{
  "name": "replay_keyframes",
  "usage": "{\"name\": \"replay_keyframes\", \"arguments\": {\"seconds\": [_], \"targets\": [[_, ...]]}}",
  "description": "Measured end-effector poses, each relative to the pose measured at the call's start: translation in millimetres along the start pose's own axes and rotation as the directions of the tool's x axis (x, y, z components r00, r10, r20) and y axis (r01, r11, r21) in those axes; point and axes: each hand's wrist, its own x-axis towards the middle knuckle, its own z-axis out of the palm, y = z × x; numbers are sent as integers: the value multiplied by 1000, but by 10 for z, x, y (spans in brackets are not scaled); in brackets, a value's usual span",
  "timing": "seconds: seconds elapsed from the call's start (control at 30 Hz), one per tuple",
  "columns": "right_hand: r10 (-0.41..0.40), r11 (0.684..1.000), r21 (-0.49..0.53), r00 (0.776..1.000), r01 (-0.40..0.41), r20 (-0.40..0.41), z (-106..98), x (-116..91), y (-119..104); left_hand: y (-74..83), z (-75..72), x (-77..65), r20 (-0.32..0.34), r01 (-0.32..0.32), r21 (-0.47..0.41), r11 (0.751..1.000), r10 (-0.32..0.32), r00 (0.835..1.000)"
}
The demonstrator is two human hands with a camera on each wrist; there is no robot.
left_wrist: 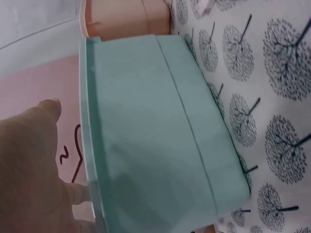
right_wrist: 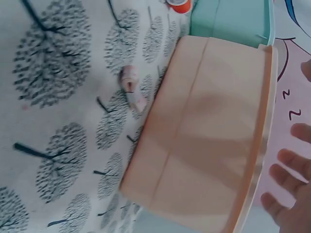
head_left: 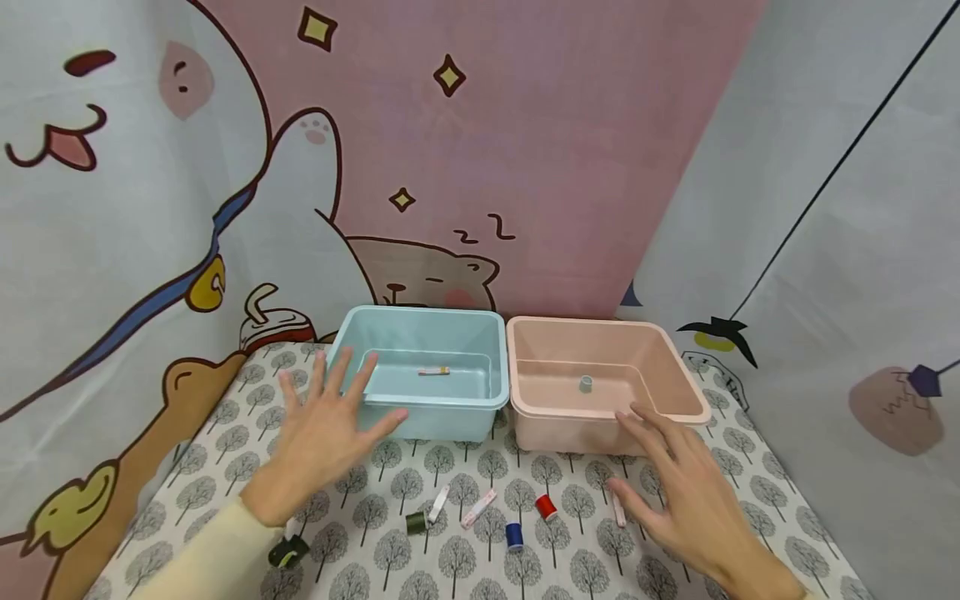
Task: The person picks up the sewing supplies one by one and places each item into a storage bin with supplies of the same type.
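Note:
My left hand, fingers spread, hovers over the front left corner of a light blue bin. My right hand has loosely extended fingers at the front right of a peach bin, with nothing held. A small stick-like piece with an orange end lies in the blue bin, and a pale thread spool is in the peach one. On the cloth in front are a green thread spool, a blue spool and a red spool.
Small whitish sticks lie among the spools, including a pinkish one, a white one and one beside my right thumb. A dark green-black item lies by my left sleeve. A cartoon-printed curtain hangs behind the bins.

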Motion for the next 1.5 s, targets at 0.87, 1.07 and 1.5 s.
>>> {"name": "replay_keyframes", "arguments": {"seconds": [0.87, 1.07, 1.5], "targets": [[-126, 991, 59, 991, 124, 41, 55, -209, 255, -496, 73, 287, 70, 40, -58, 998, -36, 997], [-132, 990, 57, 990, 129, 52, 74, -195, 298, -550, 44, 355, 86, 8, -65, 998, -3, 996], [-170, 985, 47, 978, 165, 122, 120, -252, 404, -555, 51, 390, 122, 9, -90, 996, 2, 992]]}}
